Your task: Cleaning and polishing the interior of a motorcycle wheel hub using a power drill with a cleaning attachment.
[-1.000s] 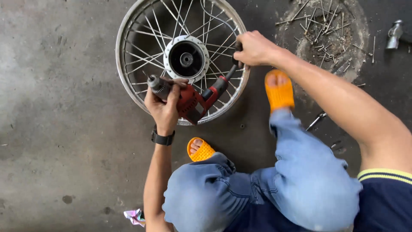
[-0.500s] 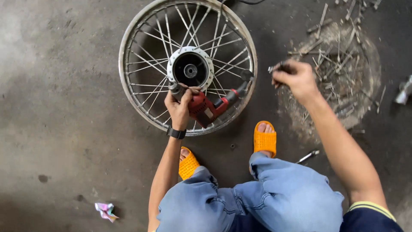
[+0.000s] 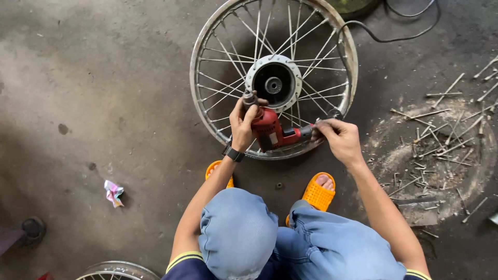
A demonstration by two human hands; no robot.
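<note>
A spoked metal wheel (image 3: 342, 46) with a grey hub (image 3: 273, 83) lies flat on the concrete floor in front of me. My left hand (image 3: 241, 124) grips a red power drill (image 3: 271, 129) held over the wheel's near spokes, its chuck pointing up-left toward the hub. My right hand (image 3: 340, 139) sits at the drill's rear end by the near rim, fingers pinched on something small that I cannot make out. A black cable (image 3: 373, 31) runs from the wheel's rim off to the upper right.
Several loose spokes (image 3: 441, 145) lie scattered in a dusty patch on the right. A crumpled coloured wrapper (image 3: 113, 192) lies on the left. Another wheel rim (image 3: 116, 270) shows at the bottom left. I squat in orange sandals (image 3: 317, 193), knees in blue jeans.
My right hand has come back from the spoke pile on the right to the drill's rear end at the rim. The left hand keeps holding the drill.
</note>
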